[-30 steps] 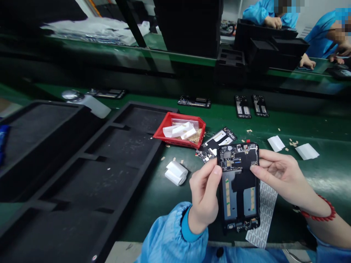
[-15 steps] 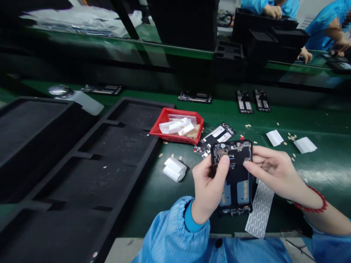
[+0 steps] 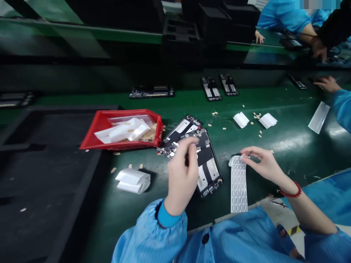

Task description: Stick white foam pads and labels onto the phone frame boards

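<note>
My left hand (image 3: 183, 170) is curled with thumb and forefinger in a pinch, over the upper left of an opened phone (image 3: 210, 162). Whatever sits between those fingertips, if anything, is hidden. The phone's circuit board and white inner panels face up. Its top end overlaps a second opened phone (image 3: 181, 129), which lies slanted on the bench. To the right, my right hand (image 3: 260, 164) pinches the top end of a white sticker sheet (image 3: 239, 186) with rows of grey oblong outlines. The sheet's upper corner curls over at the left.
A red bin (image 3: 123, 146) holds white paper and tan scraps. Folded white papers (image 3: 134, 180) and tan bits lie on the green bench (image 3: 170, 223). Black trays (image 3: 49, 190) fill the left. More opened phones (image 3: 152, 92) line the back. A co-worker's hand (image 3: 327, 84) is at right.
The phone has gone from my two hands down onto the bench, partly over the other phone. My right hand has left it and taken the sticker sheet. The view has swung right.
</note>
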The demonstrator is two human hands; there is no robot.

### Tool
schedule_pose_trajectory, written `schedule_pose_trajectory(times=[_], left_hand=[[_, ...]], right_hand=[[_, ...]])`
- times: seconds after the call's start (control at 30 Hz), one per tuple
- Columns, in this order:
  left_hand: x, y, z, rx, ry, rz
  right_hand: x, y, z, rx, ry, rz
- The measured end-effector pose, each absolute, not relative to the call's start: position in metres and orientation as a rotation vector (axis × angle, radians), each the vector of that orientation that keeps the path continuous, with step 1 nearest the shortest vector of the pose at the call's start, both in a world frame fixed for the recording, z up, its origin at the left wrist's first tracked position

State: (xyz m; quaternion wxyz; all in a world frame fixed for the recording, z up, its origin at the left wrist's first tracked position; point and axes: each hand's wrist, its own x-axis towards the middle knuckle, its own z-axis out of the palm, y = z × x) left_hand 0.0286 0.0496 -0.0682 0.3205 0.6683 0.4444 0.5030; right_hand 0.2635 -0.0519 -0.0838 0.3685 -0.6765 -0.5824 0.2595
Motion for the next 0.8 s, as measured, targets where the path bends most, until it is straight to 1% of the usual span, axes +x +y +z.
schedule_pose_trajectory(times=[0.07,0.13,0.23,0.37,0.63,0.8], left_hand=[[0.031,0.046,-0.067,1.953,1.112,1.096],[0.034,0.043,-0.065,2.06,1.02,0.966],[0.037,0.04,-0.062,2.177,0.832,0.934],[0.039,0.037,-0.062,2.27,0.611,0.949],[0.039,0.036,-0.065,2.275,0.571,0.986],[0.038,0.035,-0.064,2.264,0.608,0.99]], right_hand=[[0.258,-0.047,-0.069,-1.679,-1.484,0.707],[0.253,-0.041,-0.052,-1.613,-1.497,0.752],[0.248,-0.036,-0.035,-1.504,-1.562,0.823],[0.241,-0.032,-0.029,-1.439,-1.698,0.822],[0.243,-0.021,-0.017,-1.307,-2.115,0.423],[0.241,-0.016,-0.013,-1.229,-2.387,-0.026]])
